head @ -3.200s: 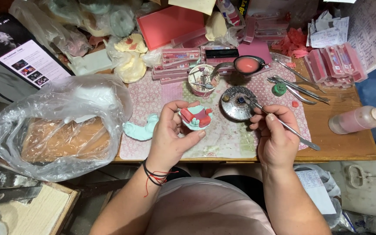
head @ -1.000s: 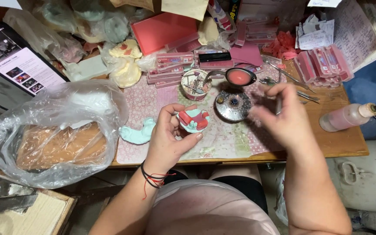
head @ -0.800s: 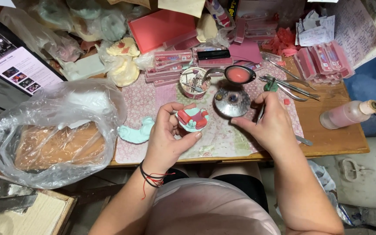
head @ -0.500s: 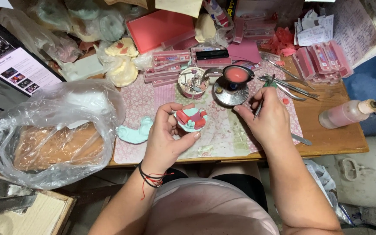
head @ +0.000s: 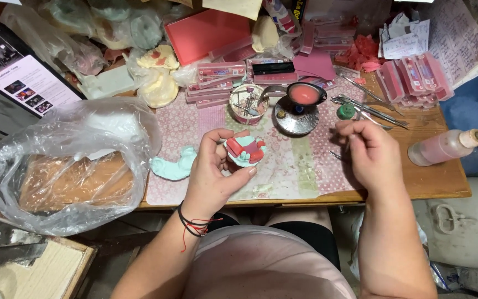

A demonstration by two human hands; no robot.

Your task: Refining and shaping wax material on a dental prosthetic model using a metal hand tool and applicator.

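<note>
My left hand (head: pixel 212 171) holds a teal dental cast with red wax pieces (head: pixel 244 150) over the patterned mat (head: pixel 300 171). My right hand (head: pixel 369 152) is off to the right, pinching a thin metal instrument (head: pixel 345 145) upright between its fingers. Just beyond the cast stands a small burner with a bowl of pink melted wax (head: pixel 303 95) on a round metal base (head: pixel 296 120). A second teal cast (head: pixel 171 165) lies on the mat to the left of my left hand.
A cup of tools (head: pixel 248 104), several metal instruments (head: pixel 369 108), stacked pink wax boxes (head: pixel 216 83), a squeeze bottle (head: pixel 443 147) at right. A large plastic bag (head: pixel 67 166) sits at the left, beside a dark leaflet (head: pixel 23 77).
My right hand has drawn back from the wax bowl to the right side of the mat with the instrument. My left hand keeps the cast in place.
</note>
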